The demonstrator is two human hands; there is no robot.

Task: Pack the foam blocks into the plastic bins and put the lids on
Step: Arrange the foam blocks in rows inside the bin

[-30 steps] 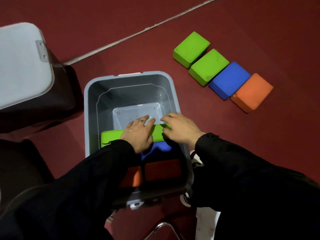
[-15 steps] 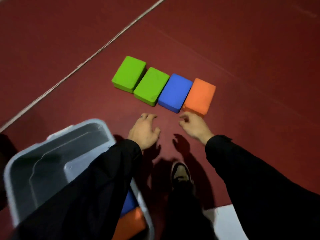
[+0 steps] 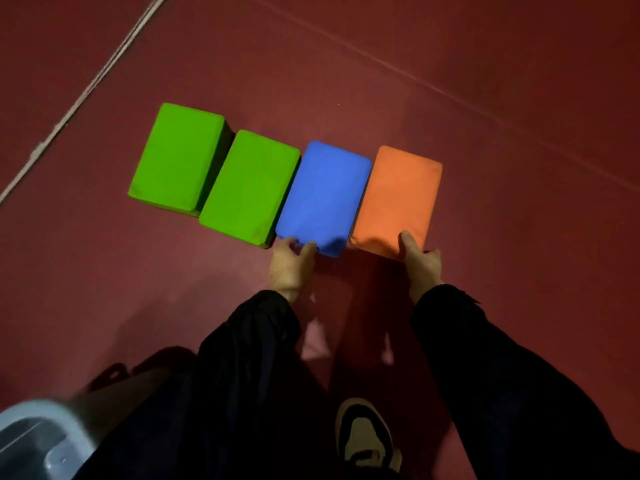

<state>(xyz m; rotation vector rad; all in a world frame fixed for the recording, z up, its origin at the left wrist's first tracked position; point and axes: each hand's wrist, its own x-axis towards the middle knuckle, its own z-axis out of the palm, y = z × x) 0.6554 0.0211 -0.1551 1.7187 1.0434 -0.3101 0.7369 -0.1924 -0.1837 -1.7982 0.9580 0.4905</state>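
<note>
Fingers: left hand point(image 3: 290, 268) has fingertips curled on the near edge of the blue block point(image 3: 323, 195); right hand point(image 3: 420, 259) has its thumb on top of the orange block point(image 3: 398, 200) at the near edge, other fingers hidden, so full grip can't be told. Bin point(image 3: 38, 441) sits well behind at lower left. Four blocks lie in a touching row on the floor point(image 3: 485, 98), green block point(image 3: 176, 157) and second green block point(image 3: 249, 187) untouched. Best bet: squeeze blue and orange together as a pair and lift level.
</note>
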